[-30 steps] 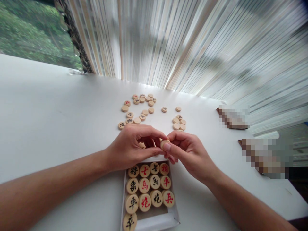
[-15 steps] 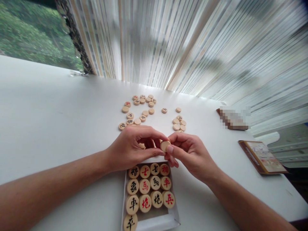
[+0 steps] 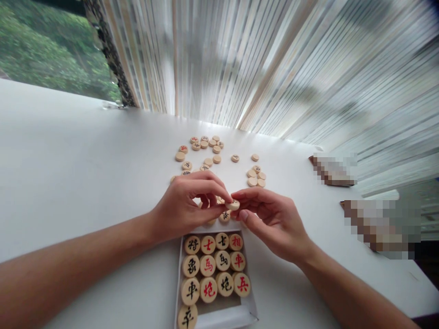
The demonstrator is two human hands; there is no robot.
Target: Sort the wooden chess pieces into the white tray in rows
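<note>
Between the thumb and forefinger of my left hand [image 3: 188, 196], a wooden xiangqi piece [image 3: 232, 205] is pinched, tilted, with dark marks on its upper face. My right hand [image 3: 274, 219] is just right of it, thumb apart from the piece and fingers curved close behind; whether a fingertip touches it I cannot tell. Below my hands stands a white box [image 3: 252, 297] with rows of red- and black-lettered pieces, and one black-lettered piece [image 3: 188, 316] in its lower left corner. Another lettered piece [image 3: 225, 215] lies under my hands, among others partly hidden.
Beyond my left hand, loose pieces [image 3: 204, 145] lie scattered on the white table [image 3: 85, 183], some face down. A small cluster [image 3: 252, 182] lies beyond my right hand. Two blurred brown-edged items [image 3: 329, 171] are on the right. A striped curtain [image 3: 206, 59] hangs behind.
The pinched piece has turned from its plain side to show its marked face. My right thumb has come off it, and my left finger and thumb now hold it.
</note>
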